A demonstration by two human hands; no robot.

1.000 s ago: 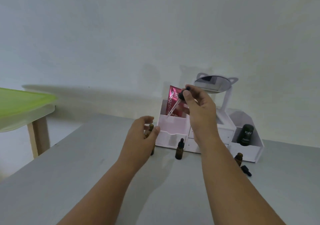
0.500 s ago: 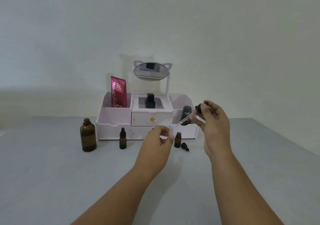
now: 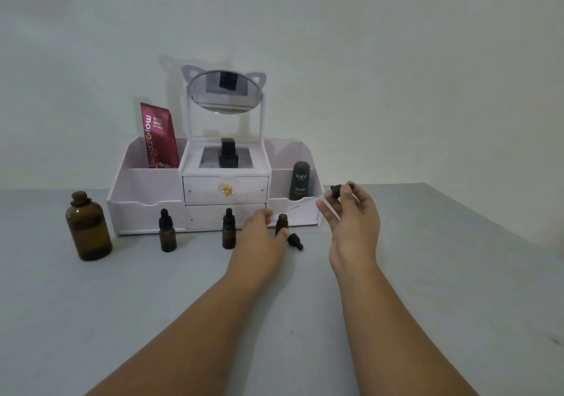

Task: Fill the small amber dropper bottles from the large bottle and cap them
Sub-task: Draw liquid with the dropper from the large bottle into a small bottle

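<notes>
The large amber bottle stands uncapped at the left of the grey table. Two small capped dropper bottles stand in front of the white organizer. A third small bottle is uncapped, and my left hand wraps it between thumb and fingers. A loose black dropper cap lies just right of it. My right hand pinches a black dropper up and to the right of the uncapped bottle. Its thin glass tube slants down-left toward that bottle.
The white organizer with drawers and a cat-ear mirror stands against the wall. It holds a red pouch, a black item and a dark Kahf bottle. The table's right edge runs diagonally at the far right.
Both hands have moved right from the large bottle to the uncapped small bottle. My left hand let go of the large bottle, and my right hand carried the dropper along.
</notes>
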